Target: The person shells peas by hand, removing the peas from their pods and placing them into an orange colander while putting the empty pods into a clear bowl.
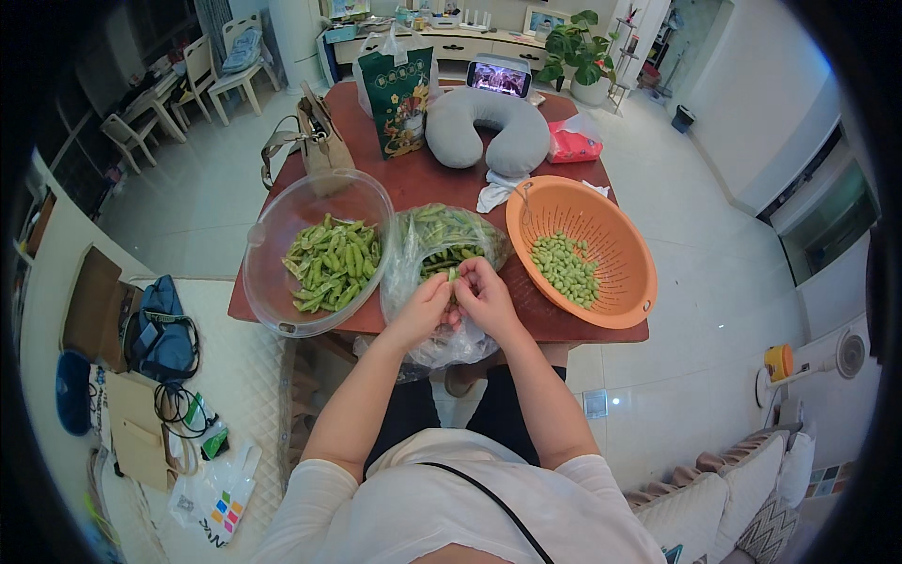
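My left hand and my right hand meet over the near side of a clear plastic bag of green bean pods. Between the fingertips of both is a green bean pod, mostly covered by them. Left of the bag, a clear plastic basin holds a heap of green pods. On the right an orange plastic colander, tilted, holds shelled green beans.
Behind these on the red-brown table are a grey neck pillow, a lit phone, a green paper bag, a beige handbag and a pink packet. White tissue lies beside the colander.
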A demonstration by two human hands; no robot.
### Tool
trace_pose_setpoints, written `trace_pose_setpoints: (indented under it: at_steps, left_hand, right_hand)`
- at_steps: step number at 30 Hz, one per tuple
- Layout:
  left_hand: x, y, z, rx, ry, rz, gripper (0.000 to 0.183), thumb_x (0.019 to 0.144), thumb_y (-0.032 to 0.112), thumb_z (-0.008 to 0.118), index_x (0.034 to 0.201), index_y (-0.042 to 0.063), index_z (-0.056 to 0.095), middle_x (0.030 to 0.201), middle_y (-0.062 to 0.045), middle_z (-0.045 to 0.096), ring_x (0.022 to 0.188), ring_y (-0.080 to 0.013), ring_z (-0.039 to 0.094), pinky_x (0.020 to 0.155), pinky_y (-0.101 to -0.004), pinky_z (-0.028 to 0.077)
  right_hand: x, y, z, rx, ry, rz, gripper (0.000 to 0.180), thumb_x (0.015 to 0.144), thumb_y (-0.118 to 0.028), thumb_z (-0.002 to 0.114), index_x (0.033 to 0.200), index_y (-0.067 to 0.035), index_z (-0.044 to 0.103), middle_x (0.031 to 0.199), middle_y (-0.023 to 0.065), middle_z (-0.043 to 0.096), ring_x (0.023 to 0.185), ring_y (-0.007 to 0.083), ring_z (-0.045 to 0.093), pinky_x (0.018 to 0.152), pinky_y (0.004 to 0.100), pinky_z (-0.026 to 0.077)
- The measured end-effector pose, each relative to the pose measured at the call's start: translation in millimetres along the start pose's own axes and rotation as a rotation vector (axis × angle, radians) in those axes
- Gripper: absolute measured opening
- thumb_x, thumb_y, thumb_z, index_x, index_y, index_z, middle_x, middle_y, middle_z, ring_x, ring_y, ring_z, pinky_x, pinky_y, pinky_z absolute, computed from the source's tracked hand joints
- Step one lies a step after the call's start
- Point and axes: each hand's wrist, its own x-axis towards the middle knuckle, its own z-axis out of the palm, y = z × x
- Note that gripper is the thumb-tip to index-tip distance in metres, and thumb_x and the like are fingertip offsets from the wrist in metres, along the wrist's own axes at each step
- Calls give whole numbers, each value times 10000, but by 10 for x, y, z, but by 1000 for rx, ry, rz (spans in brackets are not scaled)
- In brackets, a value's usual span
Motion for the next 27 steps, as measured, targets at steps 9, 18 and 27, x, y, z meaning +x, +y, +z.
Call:
trace_pose_setpoints:
  at_steps: [9, 18, 27]
  left_hand:
    - [14, 59, 20, 34, 12, -49, 215, 949, 155, 308, 1013, 39, 477, 702, -26, 489, 536, -84, 456, 501, -250, 442]
    - [48, 83, -6, -57, 24, -100, 210, 932, 148, 312, 977, 45, 489, 691, -31, 510, 528, -87, 469, 478, -261, 444]
    - [58, 45, -56, -100, -9, -73, 226, 950, 179, 318, 986, 39, 492, 740, -46, 541, 550, -90, 491, 513, -261, 474]
  right_hand:
    - [34, 144, -8, -169, 58, -35, 159, 816, -69, 530, 955, -6, 488, 672, 57, 566, 554, 98, 547, 517, 243, 441]
    - [18, 31, -3, -40, -6, -16, 207, 859, 9, 447, 1065, -2, 448, 664, 15, 494, 523, 57, 477, 491, 205, 391]
    - [8, 22, 32, -51, 96, -129, 237, 818, 33, 519, 1048, -11, 554, 745, 30, 486, 538, 69, 521, 492, 201, 414]
